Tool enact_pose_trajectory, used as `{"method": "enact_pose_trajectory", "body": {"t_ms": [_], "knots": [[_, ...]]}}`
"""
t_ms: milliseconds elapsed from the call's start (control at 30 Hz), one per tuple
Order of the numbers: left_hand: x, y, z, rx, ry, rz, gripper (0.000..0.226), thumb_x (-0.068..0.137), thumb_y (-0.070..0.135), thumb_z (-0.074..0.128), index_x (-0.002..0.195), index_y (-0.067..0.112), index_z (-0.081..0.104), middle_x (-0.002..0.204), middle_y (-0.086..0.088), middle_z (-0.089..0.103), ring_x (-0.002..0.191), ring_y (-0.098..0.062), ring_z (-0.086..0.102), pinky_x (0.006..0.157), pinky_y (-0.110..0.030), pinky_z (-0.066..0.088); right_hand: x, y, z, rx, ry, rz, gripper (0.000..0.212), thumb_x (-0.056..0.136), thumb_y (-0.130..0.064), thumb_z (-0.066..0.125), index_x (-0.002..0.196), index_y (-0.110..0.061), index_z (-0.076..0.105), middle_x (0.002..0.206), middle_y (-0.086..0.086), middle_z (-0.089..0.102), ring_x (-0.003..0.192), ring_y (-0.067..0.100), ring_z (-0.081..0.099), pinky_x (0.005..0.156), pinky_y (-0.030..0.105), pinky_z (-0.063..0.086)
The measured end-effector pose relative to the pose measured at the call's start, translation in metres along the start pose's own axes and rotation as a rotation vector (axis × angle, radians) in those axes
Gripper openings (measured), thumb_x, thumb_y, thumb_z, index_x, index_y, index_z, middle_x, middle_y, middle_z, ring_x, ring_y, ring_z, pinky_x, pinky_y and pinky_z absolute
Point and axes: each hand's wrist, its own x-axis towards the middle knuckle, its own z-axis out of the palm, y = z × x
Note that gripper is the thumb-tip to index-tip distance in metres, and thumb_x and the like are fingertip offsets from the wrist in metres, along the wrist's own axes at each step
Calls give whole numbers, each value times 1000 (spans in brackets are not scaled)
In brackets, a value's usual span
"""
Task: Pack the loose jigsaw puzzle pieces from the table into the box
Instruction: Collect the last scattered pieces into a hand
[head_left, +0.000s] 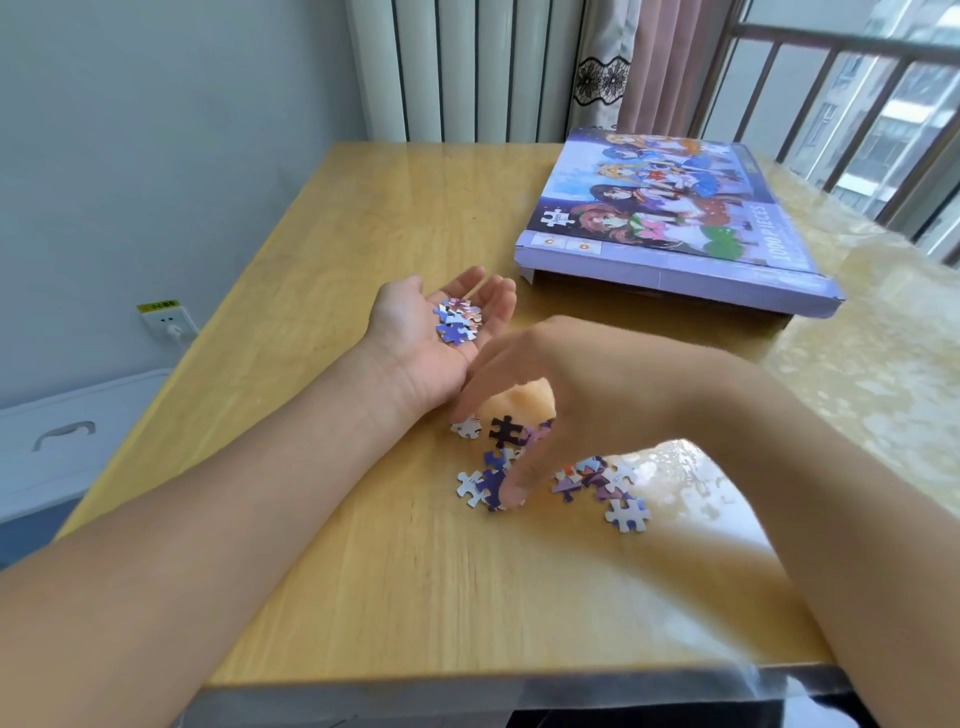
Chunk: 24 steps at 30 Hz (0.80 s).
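left hand (434, 332) palm-up, cupping pieces (458, 320)

L hand (439, 332): palm up, fingers relaxed, slightly cupped, forearm extended fwd. R hand (535, 400): palm down, blurred, fingers spread and bent downward, thumb tip low, forearm angled inward.
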Motion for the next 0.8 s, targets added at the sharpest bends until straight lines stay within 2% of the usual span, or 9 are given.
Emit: {"method": "enact_pose_trajectory", "body": {"t_ms": [100,167,300,367,433,500,633,733,800], "knots": [[3,7,-3,-8,37,43,59,107,39,24,96,-5,62,82,-21,67,76,-31,66,70,-37,61,10,1,11,-26,-29,-40,76,49,-88,67,120,-65,55,127,-46,47,114,-22,44,84,7,39],[3,9,-3,-12,42,52,58,107,37,24,96,-4,62,87,-21,67,77,-31,67,71,-36,61,14,1,15,-22,-45,-65,69,48,-88,64,115,-69,56,125,-47,43,110,-29,38,78,1,39],[2,7,-2,-5,46,57,55,108,36,25,96,-4,62,88,-20,65,77,-30,65,70,-35,60,21,8,13,-11,-52,-26,43,56,-70,75,98,-62,66,110,-36,57,104,-14,53,83,14,50],[2,7,-2,-3,50,63,54,108,34,25,96,-4,62,88,-20,64,77,-29,65,69,-34,60,14,16,3,-12,-23,65,34,62,-55,85,94,-47,74,96,-23,67,92,-4,62,82,24,55],[1,6,-2,4,51,66,53,108,33,26,97,-4,62,89,-20,64,77,-29,65,70,-34,61,3,21,-7,7,39,101,27,68,-39,90,91,-35,77,88,-16,71,82,-4,64,79,26,55],[0,4,-1,15,47,63,52,108,33,27,97,-4,62,88,-19,65,77,-28,66,71,-34,61,-5,21,-14,75,57,126,25,71,-30,91,91,-32,78,85,-16,72,80,-5,65,77,26,55],[-1,1,0,44,42,46,51,108,33,29,99,-4,63,93,-20,65,79,-28,66,72,-36,61,-14,22,-24,101,49,184,46,67,-45,90,109,-43,72,105,-23,66,100,-4,62,90,34,56],[-3,0,0,48,38,39,51,108,33,29,101,-4,63,94,-21,65,80,-28,67,72,-36,61,-28,22,-34,89,-132,239,78,53,-52,94,121,-59,58,116,-29,56,108,-6,56,93,34,55],[-3,-1,0,53,37,31,51,108,33,30,101,-5,64,92,-21,66,80,-28,68,73,-36,61,-30,19,-34,37,-233,258,82,49,-53,95,118,-65,53,116,-28,51,108,-2,55,91,36,56]]}}
